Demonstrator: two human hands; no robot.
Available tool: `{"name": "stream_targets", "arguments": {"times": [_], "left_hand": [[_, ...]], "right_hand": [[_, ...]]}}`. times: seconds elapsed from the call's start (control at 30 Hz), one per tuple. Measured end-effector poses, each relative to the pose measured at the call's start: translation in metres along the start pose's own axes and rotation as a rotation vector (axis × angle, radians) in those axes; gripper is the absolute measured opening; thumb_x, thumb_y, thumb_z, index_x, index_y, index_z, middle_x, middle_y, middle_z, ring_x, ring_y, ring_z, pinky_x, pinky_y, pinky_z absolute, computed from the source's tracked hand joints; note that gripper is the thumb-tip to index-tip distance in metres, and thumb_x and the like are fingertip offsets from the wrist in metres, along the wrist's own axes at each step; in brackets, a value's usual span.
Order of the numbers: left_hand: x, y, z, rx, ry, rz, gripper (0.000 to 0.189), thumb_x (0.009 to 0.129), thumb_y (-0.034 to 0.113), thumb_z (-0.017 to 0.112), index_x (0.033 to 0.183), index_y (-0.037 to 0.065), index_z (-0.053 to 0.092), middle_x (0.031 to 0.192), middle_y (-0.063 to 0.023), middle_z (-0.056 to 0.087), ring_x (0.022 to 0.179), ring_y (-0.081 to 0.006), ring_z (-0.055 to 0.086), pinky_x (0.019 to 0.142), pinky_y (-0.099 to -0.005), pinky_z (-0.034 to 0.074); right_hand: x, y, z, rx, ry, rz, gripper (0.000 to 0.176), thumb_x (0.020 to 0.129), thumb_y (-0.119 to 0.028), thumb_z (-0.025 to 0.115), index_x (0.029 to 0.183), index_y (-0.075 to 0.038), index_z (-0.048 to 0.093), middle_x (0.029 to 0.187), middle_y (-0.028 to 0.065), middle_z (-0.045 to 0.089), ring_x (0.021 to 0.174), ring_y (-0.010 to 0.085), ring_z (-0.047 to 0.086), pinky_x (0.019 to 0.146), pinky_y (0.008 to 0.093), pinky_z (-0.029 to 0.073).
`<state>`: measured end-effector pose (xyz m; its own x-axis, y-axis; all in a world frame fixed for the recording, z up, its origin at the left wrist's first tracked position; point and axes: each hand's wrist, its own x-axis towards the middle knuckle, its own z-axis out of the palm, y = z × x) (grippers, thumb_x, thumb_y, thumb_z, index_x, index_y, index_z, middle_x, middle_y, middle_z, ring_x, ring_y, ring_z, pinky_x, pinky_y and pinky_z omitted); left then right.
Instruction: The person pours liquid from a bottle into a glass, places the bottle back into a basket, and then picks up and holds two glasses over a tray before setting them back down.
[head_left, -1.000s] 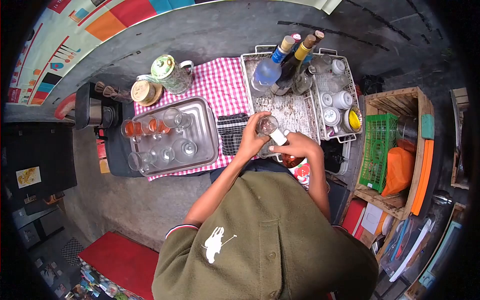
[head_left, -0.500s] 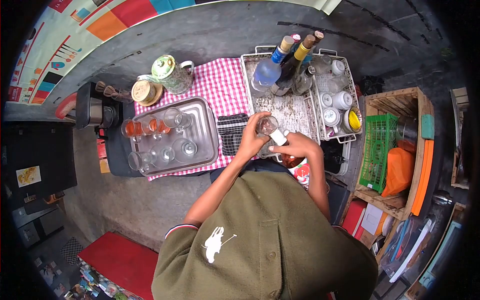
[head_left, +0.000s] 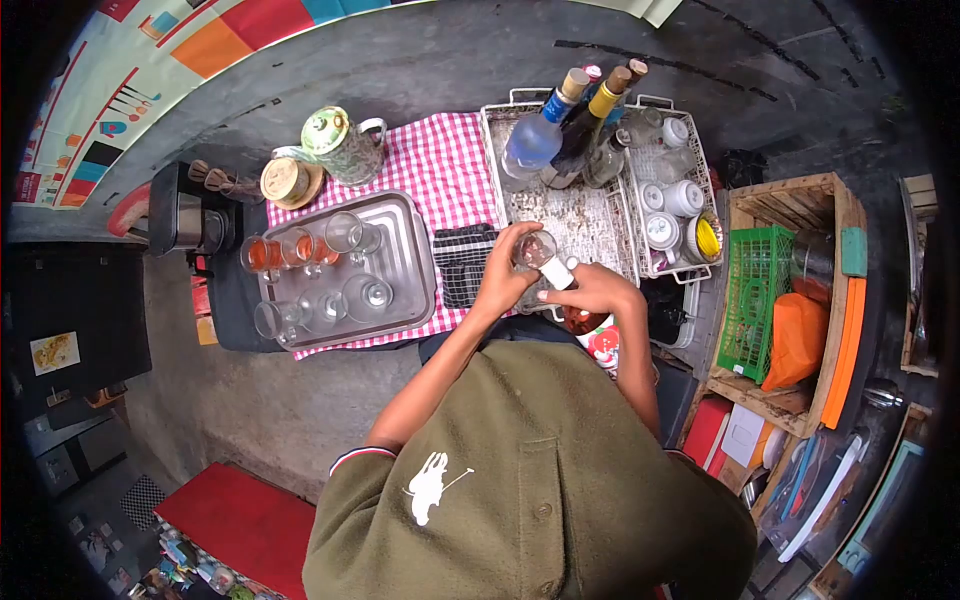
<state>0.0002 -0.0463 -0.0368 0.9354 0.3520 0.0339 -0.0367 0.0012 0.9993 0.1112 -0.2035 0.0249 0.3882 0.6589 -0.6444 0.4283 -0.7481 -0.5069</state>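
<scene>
My left hand (head_left: 502,278) has its fingers wrapped round a clear drinking glass (head_left: 535,246), held over the front of the white wire rack. In my right hand (head_left: 605,292) is a bottle with a white neck (head_left: 557,273) and reddish-amber liquid (head_left: 583,319) lower down, partly hidden by the fingers. The bottle is tilted, its mouth right at the glass. To the left, a grey metal tray (head_left: 402,265) carries several stemmed glasses; some, such as the back-left glass (head_left: 262,255), hold orange-red liquid.
Tall bottles, including a blue bottle (head_left: 535,145), stand at the back of the wire rack (head_left: 495,150). Jars fill a second rack (head_left: 700,274). A green-patterned pitcher (head_left: 345,150) and lidded pot (head_left: 285,182) stand behind the tray. A wooden crate (head_left: 845,205) is right.
</scene>
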Motion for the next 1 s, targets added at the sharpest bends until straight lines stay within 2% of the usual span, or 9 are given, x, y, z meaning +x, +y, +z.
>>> {"name": "stream_targets", "arguments": {"times": [0.23, 0.73, 0.87, 1.0], "left_hand": [[-0.001, -0.001, 0.000, 0.000, -0.001, 0.009, 0.069, 0.063, -0.017, 0.061, 0.129, 0.004, 0.054, 0.126, -0.0081, 0.054, 0.120, -0.0192, 0.054, 0.103, -0.0301, 0.042], [0.000, -0.003, -0.001, -0.062, -0.009, -0.018, 0.070, 0.063, -0.018, 0.059, 0.129, 0.003, 0.054, 0.127, -0.0079, 0.053, 0.122, -0.0195, 0.053, 0.103, -0.0299, 0.042], [0.001, 0.000, -0.002, 0.013, -0.018, -0.002, 0.070, 0.063, -0.019, 0.058, 0.129, 0.003, 0.053, 0.127, -0.0078, 0.052, 0.122, -0.0193, 0.054, 0.103, -0.0301, 0.044], [0.000, 0.000, -0.002, -0.047, -0.017, -0.045, 0.070, 0.063, -0.020, 0.058, 0.129, 0.003, 0.053, 0.127, -0.0077, 0.052, 0.121, -0.0191, 0.054, 0.103, -0.0298, 0.044]], "right_hand": [[-0.004, -0.007, -0.005, -0.008, -0.034, 0.028, 0.069, 0.077, -0.069, 0.066, 0.088, -0.001, 0.074, 0.075, 0.0180, 0.072, 0.076, 0.0309, 0.073, 0.075, 0.0387, 0.056], [-0.003, -0.006, -0.003, -0.010, -0.011, 0.007, 0.075, 0.075, -0.072, 0.064, 0.089, 0.001, 0.074, 0.076, 0.0211, 0.071, 0.077, 0.0346, 0.072, 0.076, 0.0411, 0.055], [0.000, -0.003, -0.001, -0.004, -0.012, -0.001, 0.075, 0.075, -0.071, 0.065, 0.090, 0.002, 0.073, 0.076, 0.0211, 0.071, 0.077, 0.0344, 0.072, 0.075, 0.0411, 0.055], [0.001, -0.003, 0.000, 0.004, -0.026, 0.014, 0.072, 0.076, -0.070, 0.066, 0.087, 0.001, 0.074, 0.074, 0.0195, 0.071, 0.074, 0.0320, 0.073, 0.074, 0.0397, 0.056]]}}
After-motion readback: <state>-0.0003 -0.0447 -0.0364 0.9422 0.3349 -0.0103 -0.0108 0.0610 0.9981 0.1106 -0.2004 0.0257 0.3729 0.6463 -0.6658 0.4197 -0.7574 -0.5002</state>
